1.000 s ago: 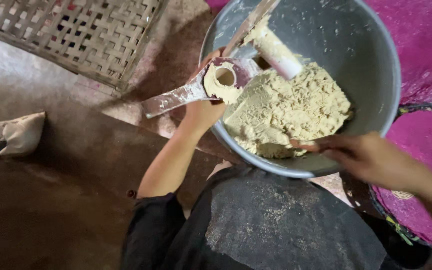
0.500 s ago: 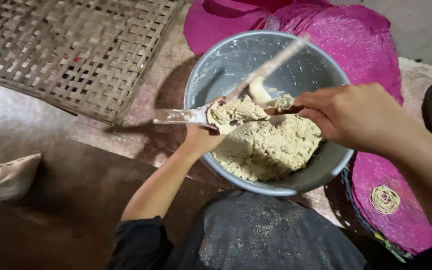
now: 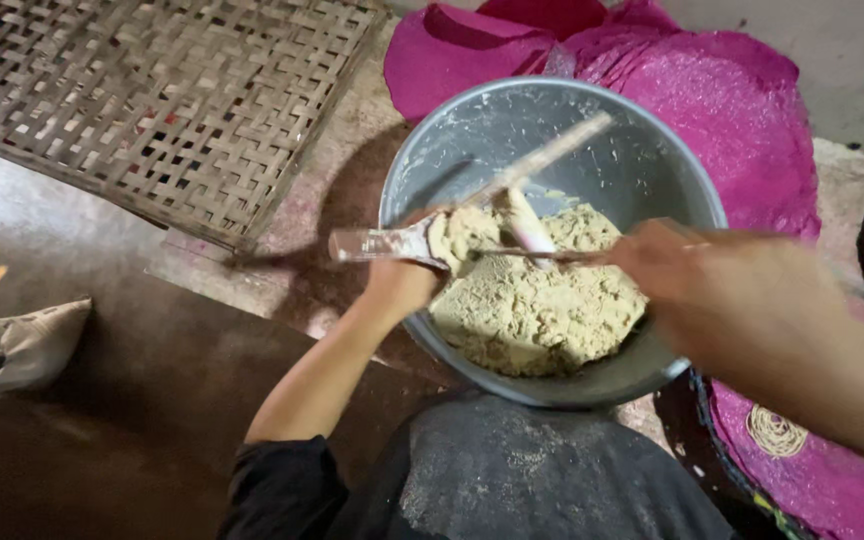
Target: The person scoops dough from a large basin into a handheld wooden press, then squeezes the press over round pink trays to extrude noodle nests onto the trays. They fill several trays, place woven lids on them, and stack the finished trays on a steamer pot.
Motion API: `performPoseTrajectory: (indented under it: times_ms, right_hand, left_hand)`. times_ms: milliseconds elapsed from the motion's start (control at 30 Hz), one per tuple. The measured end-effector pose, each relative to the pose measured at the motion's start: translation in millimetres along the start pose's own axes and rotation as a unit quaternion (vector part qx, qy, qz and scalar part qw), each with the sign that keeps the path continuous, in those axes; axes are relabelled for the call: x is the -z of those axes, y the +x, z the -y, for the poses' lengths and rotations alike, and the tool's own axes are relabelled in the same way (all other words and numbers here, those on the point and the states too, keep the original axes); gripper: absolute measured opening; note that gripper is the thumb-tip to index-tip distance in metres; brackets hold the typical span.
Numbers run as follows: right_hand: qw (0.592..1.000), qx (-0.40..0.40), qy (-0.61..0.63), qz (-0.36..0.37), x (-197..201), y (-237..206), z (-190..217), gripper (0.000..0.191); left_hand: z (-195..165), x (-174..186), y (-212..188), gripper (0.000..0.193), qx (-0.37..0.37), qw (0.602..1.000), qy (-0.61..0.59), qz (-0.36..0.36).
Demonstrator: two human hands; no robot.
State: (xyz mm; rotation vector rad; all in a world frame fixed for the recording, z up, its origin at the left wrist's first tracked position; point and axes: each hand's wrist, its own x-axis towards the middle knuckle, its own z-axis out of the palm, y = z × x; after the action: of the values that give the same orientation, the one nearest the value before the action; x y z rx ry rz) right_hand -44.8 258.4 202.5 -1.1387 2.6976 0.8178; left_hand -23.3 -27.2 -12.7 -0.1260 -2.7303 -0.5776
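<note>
Woven bamboo tray [image 3: 167,110] lying flat at far left, apart. Left hand [image 3: 402,280] clenched on a metal scoop [image 3: 392,243], held over the grey bowl [image 3: 642,175] so crumbly dough [image 3: 537,315] falls back inside. Right hand [image 3: 697,270] gripping a thin stick [image 3: 527,253], levelling the scoop.

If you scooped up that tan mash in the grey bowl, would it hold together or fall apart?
Likely crumbly yet clingy: the tan mash shows a grainy, broken surface, but a lump stays heaped on the mould held by the left hand. Probably dense, since it sits packed in the grey bowl.
</note>
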Motion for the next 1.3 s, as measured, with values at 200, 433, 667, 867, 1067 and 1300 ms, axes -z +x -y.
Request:
performPoseTrajectory:
  times_ms: [200, 433, 667, 867, 1067, 1300]
  right_hand:
    - [0.985, 0.062, -0.145, -0.069, 34.8, 11.3, 10.4, 0.021]
    - [0.978, 0.089, -0.061, -0.177, 9.8, 28.7, 9.7, 0.021]
    - [0.956, 0.151, 0.064, -0.243, 25.0, 51.1, 33.7, 0.020]
    - [0.988, 0.025, -0.082, -0.131, -40.0, 15.8, -44.1, 0.021]
    - [0.959, 0.126, -0.044, -0.251, -12.7, 32.4, -8.5, 0.030]
    - [0.997, 0.039, 0.069, -0.008, 41.5, 13.3, -4.4, 0.030]
  left_hand:
    - [-12.2, 5.0, 17.5, 0.071, 0.018, 0.995, -0.088, -0.036]
    - [-28.1, 15.5, 24.1, 0.079, 0.076, 0.995, -0.057, 0.021]
    - [-26.6, 4.8, 23.9, 0.075, -0.125, 0.978, -0.090, -0.141]
    - [-6.0, 10.9, 25.9, 0.047, 0.081, 0.976, -0.202, -0.013]
    - [-35.0, -7.8, 22.3, 0.052, -0.096, 0.963, -0.251, -0.010]
    - [-20.5, 6.3, 16.1, 0.067, -0.018, 0.981, -0.193, 0.024]
